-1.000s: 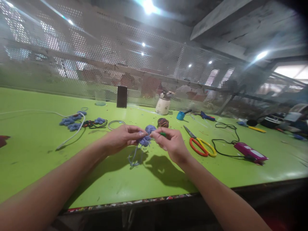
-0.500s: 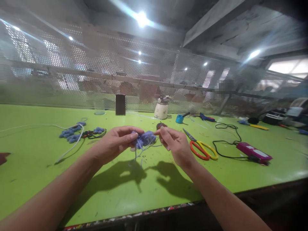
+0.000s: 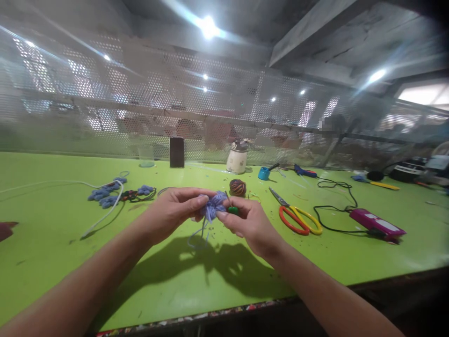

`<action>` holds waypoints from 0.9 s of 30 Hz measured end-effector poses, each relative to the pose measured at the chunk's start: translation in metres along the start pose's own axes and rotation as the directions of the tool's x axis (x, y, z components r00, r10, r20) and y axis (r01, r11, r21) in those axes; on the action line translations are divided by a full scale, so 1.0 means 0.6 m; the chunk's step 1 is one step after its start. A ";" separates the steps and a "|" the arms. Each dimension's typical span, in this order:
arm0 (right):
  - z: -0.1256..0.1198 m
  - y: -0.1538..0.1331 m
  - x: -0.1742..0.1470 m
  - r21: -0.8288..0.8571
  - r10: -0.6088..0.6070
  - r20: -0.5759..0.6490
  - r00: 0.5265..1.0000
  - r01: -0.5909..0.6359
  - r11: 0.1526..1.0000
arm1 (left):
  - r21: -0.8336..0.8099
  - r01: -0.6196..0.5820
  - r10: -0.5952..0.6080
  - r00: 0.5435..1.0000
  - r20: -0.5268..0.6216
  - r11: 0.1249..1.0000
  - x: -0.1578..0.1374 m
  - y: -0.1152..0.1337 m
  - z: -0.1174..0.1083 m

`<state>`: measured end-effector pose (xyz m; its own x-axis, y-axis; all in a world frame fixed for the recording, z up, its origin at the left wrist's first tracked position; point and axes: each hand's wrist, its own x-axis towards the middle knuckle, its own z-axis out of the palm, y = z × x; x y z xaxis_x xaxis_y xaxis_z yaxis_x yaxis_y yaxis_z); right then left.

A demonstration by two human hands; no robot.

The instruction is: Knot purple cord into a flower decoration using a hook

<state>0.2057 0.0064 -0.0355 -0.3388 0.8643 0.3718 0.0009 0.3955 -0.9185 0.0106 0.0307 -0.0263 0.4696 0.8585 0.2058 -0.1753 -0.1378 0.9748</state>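
Observation:
Between my hands, above the table, is a small blue-purple crocheted yarn piece point(image 3: 211, 208) with loose yarn ends hanging beneath it. My left hand point(image 3: 180, 206) is closed, pinching the piece's left side between thumb and fingers. At its right edge, my right hand point(image 3: 247, 222) is closed around a green-handled crochet hook point(image 3: 233, 210), its thumb touching the yarn. The hook's thin dark shaft points up beside the piece; its tip is hard to make out. Just behind my right hand lies a ball of dark multicoloured yarn point(image 3: 237, 187).
Scissors point(image 3: 294, 217) with red and yellow handles lie right of my hands, near a magenta box point(image 3: 377, 223) with a black cord. Blue crocheted pieces point(image 3: 107, 194) and a white cable point(image 3: 105, 219) lie left. Behind stand a cream jar point(image 3: 237, 160), a blue pot point(image 3: 264, 173) and a dark block point(image 3: 177, 152).
My right hand has moved down and in against the yarn piece, and the green handle now shows in it. The multicoloured ball is no longer partly covered. The view has shifted slightly.

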 end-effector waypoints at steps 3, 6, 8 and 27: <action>-0.007 0.001 0.000 -0.135 -0.075 0.002 0.997 0.074 0.988 | 0.104 -0.022 0.022 1.000 -0.001 0.994 0.000 -0.002 0.000; -0.008 0.003 0.000 -0.215 -0.091 0.013 0.996 0.092 0.972 | 0.150 -0.034 0.033 0.999 0.013 0.988 0.000 -0.001 0.002; -0.007 0.004 0.000 -0.239 -0.090 0.014 0.996 0.091 0.967 | 0.161 -0.040 0.035 0.999 0.031 0.986 -0.001 0.001 0.003; -0.008 0.008 0.006 -0.264 -0.039 0.026 0.999 0.045 0.963 | 0.184 0.028 -0.041 0.997 0.068 0.983 -0.002 0.007 0.022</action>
<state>0.2090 0.0131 -0.0377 -0.3634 0.8397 0.4036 0.2343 0.5017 -0.8327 0.0206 0.0226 -0.0214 0.5341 0.8280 0.1706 -0.0001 -0.2017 0.9794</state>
